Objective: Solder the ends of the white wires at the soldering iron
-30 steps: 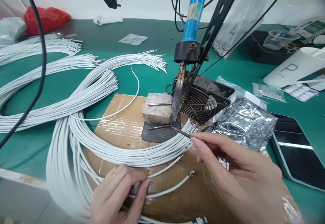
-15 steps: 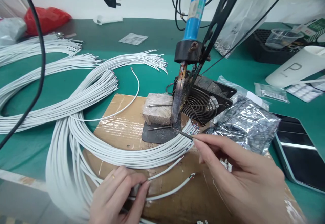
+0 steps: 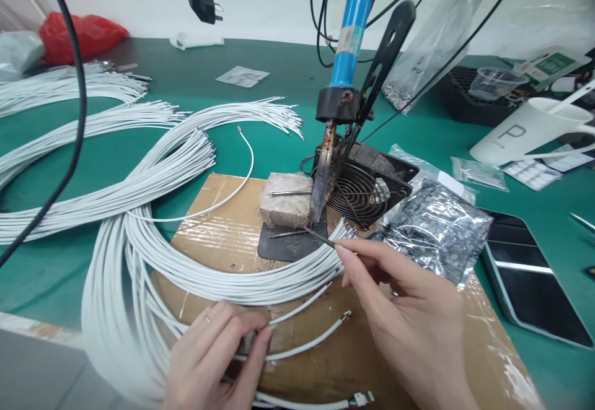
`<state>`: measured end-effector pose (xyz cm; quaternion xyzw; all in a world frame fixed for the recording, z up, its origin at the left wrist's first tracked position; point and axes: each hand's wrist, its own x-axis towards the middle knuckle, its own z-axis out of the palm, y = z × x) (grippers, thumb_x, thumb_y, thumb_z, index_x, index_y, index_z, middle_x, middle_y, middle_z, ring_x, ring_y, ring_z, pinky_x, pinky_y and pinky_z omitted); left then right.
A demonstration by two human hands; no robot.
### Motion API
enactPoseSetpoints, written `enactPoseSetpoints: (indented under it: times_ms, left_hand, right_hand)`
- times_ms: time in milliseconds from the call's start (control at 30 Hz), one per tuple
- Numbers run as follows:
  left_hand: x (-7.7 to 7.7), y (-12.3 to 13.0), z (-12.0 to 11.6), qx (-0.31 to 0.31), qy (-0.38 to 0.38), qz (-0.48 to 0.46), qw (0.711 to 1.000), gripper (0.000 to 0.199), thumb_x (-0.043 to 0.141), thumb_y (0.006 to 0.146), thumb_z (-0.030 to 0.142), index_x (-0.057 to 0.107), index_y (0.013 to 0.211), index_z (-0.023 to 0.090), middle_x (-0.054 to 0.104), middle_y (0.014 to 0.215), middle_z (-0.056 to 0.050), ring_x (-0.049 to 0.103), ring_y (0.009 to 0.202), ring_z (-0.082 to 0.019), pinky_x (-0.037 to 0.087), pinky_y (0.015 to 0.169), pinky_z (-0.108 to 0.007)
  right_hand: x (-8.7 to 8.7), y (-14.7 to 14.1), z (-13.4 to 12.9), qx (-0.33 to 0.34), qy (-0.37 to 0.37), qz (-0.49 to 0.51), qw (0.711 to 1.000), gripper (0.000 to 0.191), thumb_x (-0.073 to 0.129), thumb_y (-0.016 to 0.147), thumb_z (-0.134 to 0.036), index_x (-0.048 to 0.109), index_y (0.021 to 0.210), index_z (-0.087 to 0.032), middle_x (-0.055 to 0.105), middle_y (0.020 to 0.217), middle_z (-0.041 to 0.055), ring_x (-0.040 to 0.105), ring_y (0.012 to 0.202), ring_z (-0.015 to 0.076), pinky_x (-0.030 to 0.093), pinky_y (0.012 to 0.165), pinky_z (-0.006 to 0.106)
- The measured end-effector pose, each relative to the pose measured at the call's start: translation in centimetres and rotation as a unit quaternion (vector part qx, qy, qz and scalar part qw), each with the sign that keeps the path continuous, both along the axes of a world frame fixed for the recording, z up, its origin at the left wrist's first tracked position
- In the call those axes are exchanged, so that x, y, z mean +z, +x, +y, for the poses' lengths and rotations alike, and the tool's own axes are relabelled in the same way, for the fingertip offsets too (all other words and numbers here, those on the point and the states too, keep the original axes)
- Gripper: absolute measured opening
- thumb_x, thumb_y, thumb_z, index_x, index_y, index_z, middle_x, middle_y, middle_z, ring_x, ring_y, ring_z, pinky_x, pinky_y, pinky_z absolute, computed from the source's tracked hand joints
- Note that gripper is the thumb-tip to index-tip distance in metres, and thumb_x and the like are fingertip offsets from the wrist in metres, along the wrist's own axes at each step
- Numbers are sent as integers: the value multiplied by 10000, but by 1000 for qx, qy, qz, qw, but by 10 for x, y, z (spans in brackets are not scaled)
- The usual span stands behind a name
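Right hand pinches thin grey solder wire aimed up-left at mounted blue-handled soldering iron tip, nearer than left hand clamping white cables.

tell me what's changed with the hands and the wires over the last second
Very little. The right hand has eased a bit left, keeping its thin metal pin pointed at the soldering iron tip; part of that shift may be camera motion. The left hand still pinches a white wire on the cardboard. The wire bundles lie as before. Nothing was picked up or let go.
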<state>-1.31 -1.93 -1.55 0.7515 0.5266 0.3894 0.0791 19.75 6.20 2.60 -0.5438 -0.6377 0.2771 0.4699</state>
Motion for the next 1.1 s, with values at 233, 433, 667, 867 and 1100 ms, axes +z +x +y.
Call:
enactPoseSetpoints:
  times_ms: [233, 433, 667, 867, 1100]
  left_hand:
    - [0, 0, -1, 14, -15, 4, 1000, 213, 667, 885, -32, 653, 960, 167, 658, 776, -27, 588, 688, -161, 492, 642, -276]
    - [-2, -2, -3, 14, -25, 5, 1000, 214, 681, 882, -34, 660, 971, 160, 673, 802, -39, 596, 705, -173, 497, 663, -293]
    - [-4, -3, -3, 8, -32, 20, 999, 205, 684, 888, -25, 659, 970, 162, 681, 802, -39, 600, 699, -174, 491, 649, -295]
    - [-4, -3, -2, 3, -35, 25, 999, 216, 684, 886, -33, 663, 992, 154, 683, 812, -48, 602, 727, -181, 496, 675, -294]
    - [-3, -2, -3, 9, -34, 11, 999, 214, 678, 888, -35, 663, 974, 161, 671, 802, -37, 588, 722, -174, 488, 673, -289]
  right_hand:
    - [-6, -4, -1, -19, -38, 60, 997, 80, 727, 917, -292, 802, 926, -264, 667, 634, -56, 599, 551, 79, 507, 532, 130]
    - [-6, -5, -5, -18, -41, 68, 997, 96, 726, 908, -297, 814, 897, -261, 675, 642, -30, 610, 596, 119, 511, 559, 195]
    - [-3, -8, -11, -54, 37, -32, 997, 88, 699, 937, -284, 780, 948, -319, 730, 742, -84, 626, 592, 57, 514, 644, 148]
    - [-3, -14, -23, -73, 131, -189, 970, 103, 665, 981, -221, 733, 1057, -211, 793, 803, -2, 732, 681, 131, 557, 787, 249]
    - [-8, -14, -18, -101, 263, -296, 913, 75, 780, 931, -198, 760, 994, -163, 805, 751, -30, 673, 546, 44, 500, 719, 178]
